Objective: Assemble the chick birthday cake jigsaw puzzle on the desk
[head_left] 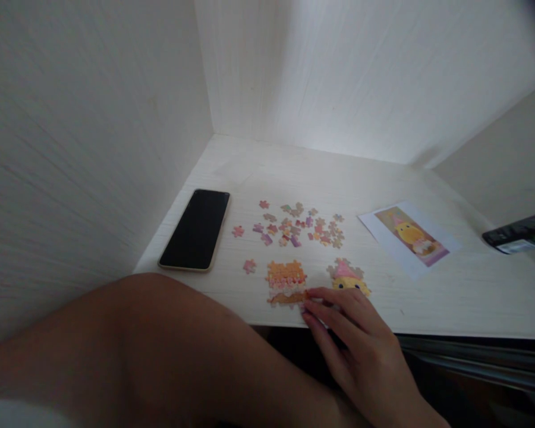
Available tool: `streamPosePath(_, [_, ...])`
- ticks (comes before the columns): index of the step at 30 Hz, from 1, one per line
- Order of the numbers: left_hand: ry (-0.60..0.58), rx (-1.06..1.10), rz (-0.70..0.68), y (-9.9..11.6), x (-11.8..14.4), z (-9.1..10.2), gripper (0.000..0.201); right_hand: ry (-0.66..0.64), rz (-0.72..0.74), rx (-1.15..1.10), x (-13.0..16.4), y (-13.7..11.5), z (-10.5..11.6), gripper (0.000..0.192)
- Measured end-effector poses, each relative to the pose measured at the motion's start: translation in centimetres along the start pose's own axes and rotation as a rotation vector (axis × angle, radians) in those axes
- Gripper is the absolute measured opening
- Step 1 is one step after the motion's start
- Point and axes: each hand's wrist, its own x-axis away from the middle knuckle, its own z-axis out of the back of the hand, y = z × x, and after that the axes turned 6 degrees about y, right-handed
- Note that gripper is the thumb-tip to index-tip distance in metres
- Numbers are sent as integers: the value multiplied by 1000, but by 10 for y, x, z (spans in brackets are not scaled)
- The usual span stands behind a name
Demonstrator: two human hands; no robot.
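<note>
My right hand (361, 339) reaches in from the lower right, its thumb and fingertips brought together on a small puzzle piece (307, 294). That piece is at the lower right edge of a joined block of puzzle pieces (286, 276), orange at the top with a pink band and brown below. The fingers hide most of it. Just beyond the knuckles lies another joined section (345, 273), showing a pink hat and a yellow face with dark eyes; the hand partly covers its lower side. My left hand is out of view.
Loose puzzle pieces (285, 229) lie scattered farther back, with a pink one (249, 266) left of the block. A phone (197, 230) lies at left, a printed picture (412, 235) at right, and a dark cylindrical object (521, 232) beyond. A bent knee (160, 309) covers the near left edge.
</note>
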Motion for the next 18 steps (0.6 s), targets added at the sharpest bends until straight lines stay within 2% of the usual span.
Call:
streamPosePath(4, [-36, 20, 17, 13, -1, 6, 31, 4, 32, 40, -1, -2, -1, 26])
streamPosePath(9, [-27, 3, 65, 14, -3, 11, 29, 7, 42, 79, 0, -3, -5, 26])
streamPosePath(13, [22, -48, 127, 4, -5, 13, 31, 25, 35, 79, -1, -5, -6, 24])
streamPosePath(18, [67, -92, 149, -19, -8, 11, 40, 25, -13, 32, -6, -8, -7, 18])
